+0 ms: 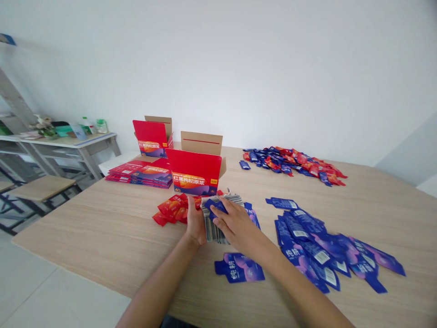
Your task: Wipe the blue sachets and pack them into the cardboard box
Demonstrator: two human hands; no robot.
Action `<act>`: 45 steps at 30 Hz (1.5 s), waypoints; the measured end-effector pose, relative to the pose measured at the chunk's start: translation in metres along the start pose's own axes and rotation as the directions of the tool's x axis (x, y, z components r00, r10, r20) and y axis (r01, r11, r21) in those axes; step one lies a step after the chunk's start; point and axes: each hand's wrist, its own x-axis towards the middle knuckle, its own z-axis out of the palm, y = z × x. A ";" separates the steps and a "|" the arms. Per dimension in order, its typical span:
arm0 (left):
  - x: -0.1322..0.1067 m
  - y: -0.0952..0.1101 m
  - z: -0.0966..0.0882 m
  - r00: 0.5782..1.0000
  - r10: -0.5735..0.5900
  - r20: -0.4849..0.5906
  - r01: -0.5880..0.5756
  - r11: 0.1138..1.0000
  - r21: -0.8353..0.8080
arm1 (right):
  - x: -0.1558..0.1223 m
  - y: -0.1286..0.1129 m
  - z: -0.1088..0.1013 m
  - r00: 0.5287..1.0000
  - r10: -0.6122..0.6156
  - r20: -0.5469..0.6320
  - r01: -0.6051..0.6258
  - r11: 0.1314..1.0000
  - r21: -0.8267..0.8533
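Note:
In front of me my left hand [196,224] is closed on the left side of a thick bundle of pouches [214,233], whose edges show as grey and white stripes. A blue pouch [214,208] lies across its top. My right hand [236,222] rests over the bundle with bent fingers on the blue pouch and the bundle's upper part; its fingertips are partly hidden. Red pouches [174,208] lie in a heap just left of the bundle. One flat blue pouch [241,268] lies below my right hand, and another [252,215] sticks out behind it.
An open red carton [194,171] stands behind the bundle, with a second red carton [150,136] farther left. Flattened cartons [141,173] are stacked beside them. Blue pouches [310,241] spread at right; a mixed red and blue pile [293,161] lies near the wall. A wooden stool [46,187] stands left.

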 end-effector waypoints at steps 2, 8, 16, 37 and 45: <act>-0.002 0.000 0.004 1.000 -0.008 -0.021 0.008 1.000 -0.012 | 0.001 0.003 0.003 0.998 0.029 -0.062 -0.030 1.000 -0.001; -0.006 -0.005 0.014 0.996 0.000 -0.091 0.002 1.000 0.024 | 0.004 0.001 0.016 0.979 0.104 -0.174 -0.105 0.994 0.005; -0.004 -0.015 0.014 0.990 -0.032 -0.140 0.033 0.999 0.007 | 0.007 0.002 0.015 0.954 0.140 -0.266 -0.151 0.988 -0.021; -0.005 -0.019 0.008 0.999 -0.049 0.012 0.049 0.998 0.028 | 0.007 0.013 0.001 0.921 0.303 -0.246 -0.282 0.952 0.118; -0.006 -0.015 0.011 0.998 -0.063 0.022 0.063 0.998 0.017 | 0.008 0.022 0.011 0.865 0.417 -0.279 -0.354 0.901 0.250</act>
